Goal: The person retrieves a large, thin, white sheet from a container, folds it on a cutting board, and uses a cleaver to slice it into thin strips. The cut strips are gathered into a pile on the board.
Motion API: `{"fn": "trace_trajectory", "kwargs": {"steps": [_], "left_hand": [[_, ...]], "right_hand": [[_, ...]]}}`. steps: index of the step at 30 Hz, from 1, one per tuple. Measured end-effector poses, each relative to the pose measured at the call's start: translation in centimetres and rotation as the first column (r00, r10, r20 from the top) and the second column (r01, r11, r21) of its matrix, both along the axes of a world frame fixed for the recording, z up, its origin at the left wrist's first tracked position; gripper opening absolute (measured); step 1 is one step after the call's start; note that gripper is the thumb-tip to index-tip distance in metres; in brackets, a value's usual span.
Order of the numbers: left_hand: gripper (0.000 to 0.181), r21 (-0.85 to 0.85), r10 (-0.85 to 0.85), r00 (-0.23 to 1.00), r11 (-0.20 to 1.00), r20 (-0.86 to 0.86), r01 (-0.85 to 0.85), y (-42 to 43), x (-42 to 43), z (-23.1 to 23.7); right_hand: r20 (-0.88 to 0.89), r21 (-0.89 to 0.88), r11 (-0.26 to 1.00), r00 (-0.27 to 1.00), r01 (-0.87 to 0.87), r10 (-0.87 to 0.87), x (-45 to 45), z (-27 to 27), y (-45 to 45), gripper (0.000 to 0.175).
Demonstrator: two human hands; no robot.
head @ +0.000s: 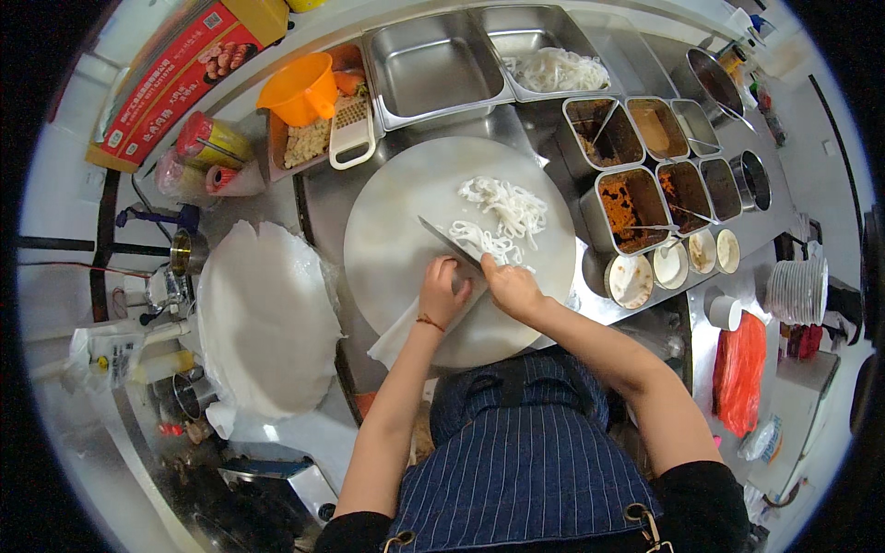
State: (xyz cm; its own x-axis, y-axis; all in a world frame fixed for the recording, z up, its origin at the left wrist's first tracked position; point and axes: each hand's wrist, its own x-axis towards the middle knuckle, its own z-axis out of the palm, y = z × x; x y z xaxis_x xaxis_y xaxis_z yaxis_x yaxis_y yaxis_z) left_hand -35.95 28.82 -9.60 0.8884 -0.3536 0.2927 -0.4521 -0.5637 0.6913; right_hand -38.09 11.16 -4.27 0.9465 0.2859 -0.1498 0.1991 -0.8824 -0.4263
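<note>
A large round cutting board lies before me. My right hand is closed on the handle of a kitchen knife, whose blade points up and left across the board. Just left of the knife, my left hand presses with bent fingers on a folded white noodle sheet, which runs down to the board's lower left edge. Cut white noodles lie in loose heaps beyond the blade. Part of the sheet is hidden under my left hand and wrist.
Left of the board lies a stack of round white sheets with plastic film. Behind are a steel pan, a pan of noodles, an orange plastic colander and a grater. Steel sauce containers and small bowls stand right.
</note>
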Motion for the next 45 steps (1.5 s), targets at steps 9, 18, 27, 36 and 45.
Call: {"fn": "trace_trajectory", "kwargs": {"steps": [9,18,27,36,45], "left_hand": [[0.046,0.086,0.005,1.0,0.996,-0.022,-0.003,0.2,0.0,-0.3],[0.047,0.032,0.022,0.999,0.999,-0.035,-0.021,1.0,-0.7,-0.6],[0.05,0.132,0.002,0.996,0.991,-0.084,0.01,0.8,-0.5,0.0],[0.051,0.077,0.001,0.998,0.997,-0.063,0.004,1.1,-1.0,0.0],[0.049,0.091,0.027,1.0,0.995,-0.001,-0.027,0.7,-0.6,-0.3]], "right_hand": [[-0.039,-0.072,0.997,0.999,-0.017,0.014,-3.7,1.2,-0.7,0.035],[-0.022,-0.014,1.0,1.0,-0.012,0.012,-1.8,2.1,-0.5,0.034],[0.006,-0.007,0.999,0.999,-0.038,0.038,-2.8,0.6,0.3,0.037],[-0.086,-0.063,0.996,0.994,-0.068,0.063,-3.7,4.2,-1.3,0.032],[0.037,0.005,1.0,0.999,-0.002,0.002,-1.5,0.1,1.8,0.036]]}}
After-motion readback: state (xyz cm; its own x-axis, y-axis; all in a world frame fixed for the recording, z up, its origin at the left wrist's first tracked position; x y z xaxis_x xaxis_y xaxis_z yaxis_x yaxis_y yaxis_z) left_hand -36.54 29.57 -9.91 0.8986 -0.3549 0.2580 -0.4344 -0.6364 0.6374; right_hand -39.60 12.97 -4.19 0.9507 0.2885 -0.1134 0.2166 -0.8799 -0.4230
